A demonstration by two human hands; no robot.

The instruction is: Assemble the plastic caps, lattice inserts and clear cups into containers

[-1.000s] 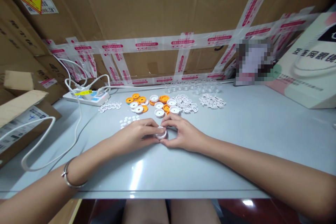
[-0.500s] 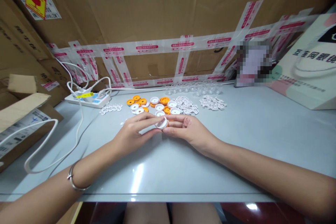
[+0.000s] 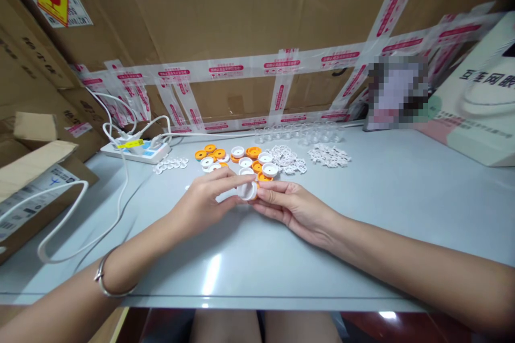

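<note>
The fingers of my left hand and my right hand are both gripping one white disc. A second ago I had its cup shape low and fairly flat against the tabletop; since then I have raised and tilted it so that its open face turns toward me, and my right fingers have shifted to cradle it from its side. To my judgement that means I am handling or inspecting this one piece, with nothing of it put down yet.

The disc sits between my hands: my left index finger lies along its upper edge at twelve and my left thumb supports it near seven, while my right thumb presses at three with the other right fingers behind and below. A sliver of orange shows at that right edge; I cannot tell whether it belongs to the piece.

Taking the disc as the dial's centre, a mixed cluster of orange and white discs lies just beyond at twelve, and an orange-and-white group lies between ten and eleven. White openwork pieces are heaped between one and two, a second heap at two. Farther out, clear cups stand past one; small white pieces lie between nine and ten.
</note>
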